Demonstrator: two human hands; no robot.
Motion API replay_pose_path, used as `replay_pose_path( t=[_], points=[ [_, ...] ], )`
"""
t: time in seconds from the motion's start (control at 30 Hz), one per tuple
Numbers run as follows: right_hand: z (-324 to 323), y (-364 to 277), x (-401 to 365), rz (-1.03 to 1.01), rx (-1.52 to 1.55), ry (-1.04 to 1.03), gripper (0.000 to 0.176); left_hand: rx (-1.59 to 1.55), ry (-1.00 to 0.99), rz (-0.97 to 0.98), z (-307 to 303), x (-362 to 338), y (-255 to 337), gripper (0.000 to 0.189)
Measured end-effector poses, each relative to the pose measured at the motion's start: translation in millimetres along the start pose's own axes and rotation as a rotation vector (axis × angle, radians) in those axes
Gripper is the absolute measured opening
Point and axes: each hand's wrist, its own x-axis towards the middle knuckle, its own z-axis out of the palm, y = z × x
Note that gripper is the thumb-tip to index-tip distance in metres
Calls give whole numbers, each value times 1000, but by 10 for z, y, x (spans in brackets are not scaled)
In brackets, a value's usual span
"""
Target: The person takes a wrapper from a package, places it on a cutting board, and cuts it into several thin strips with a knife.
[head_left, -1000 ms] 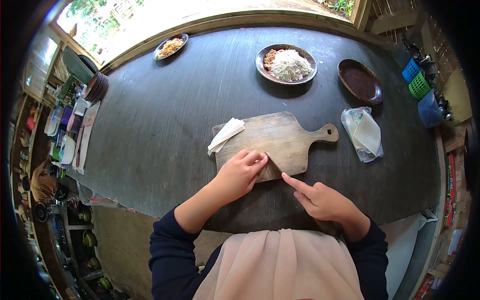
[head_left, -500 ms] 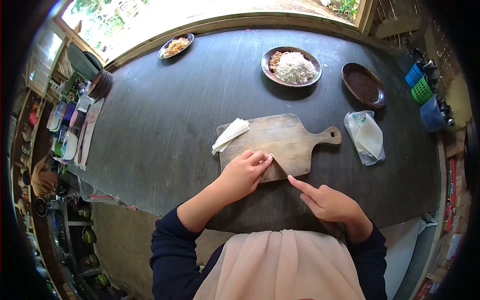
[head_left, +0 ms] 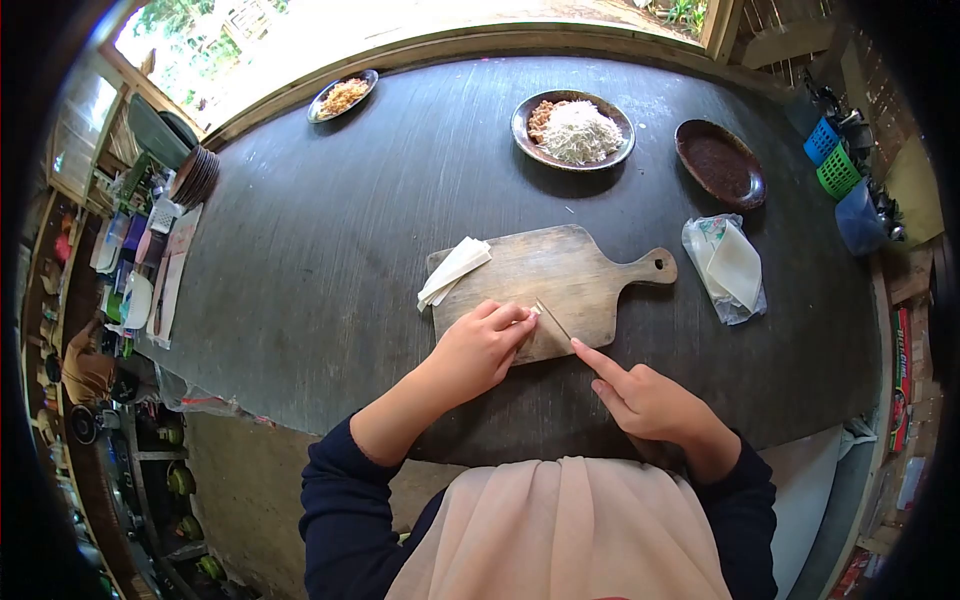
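Note:
A wooden cutting board with a handle on its right lies on the dark table. Several white strips rest on its upper left corner. My left hand is closed at the board's lower edge, pinching a small white piece at the fingertips. In my right hand is a knife, index finger stretched along it, the blade tip just right of the white piece. Right of the board lies a plastic packet with white sheets.
Farther back on the table are a plate of white shreds and brown bits, an oval brown dish and a small plate of orange-brown food. Stacked dishes stand at left, coloured baskets at right.
The knife blade has shifted slightly away from my left fingertips, and more of the small white piece shows. The whole view has moved slightly.

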Motion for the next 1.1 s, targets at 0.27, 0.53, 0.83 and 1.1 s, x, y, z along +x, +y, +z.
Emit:
replay_pose_path(
  t=[0.27, 0.53, 0.83, 1.1],
  points=[
    [19, -11, -5, -28, -8, -5, 59, -63, 16, -24, -5, -5, 11, 43],
    [12, 23, 10, 1, 25, -40, 58, 4, 11, -6, 9, -13, 0, 42],
    [26, -39, 106, -10, -20, 5, 55, -45, -11, -28, 8, -16, 5, 43],
    [-116, -57, -42, 22, -44, -98, 55, 37, 8, -11, 11, -13, 19, 41]
  ],
)
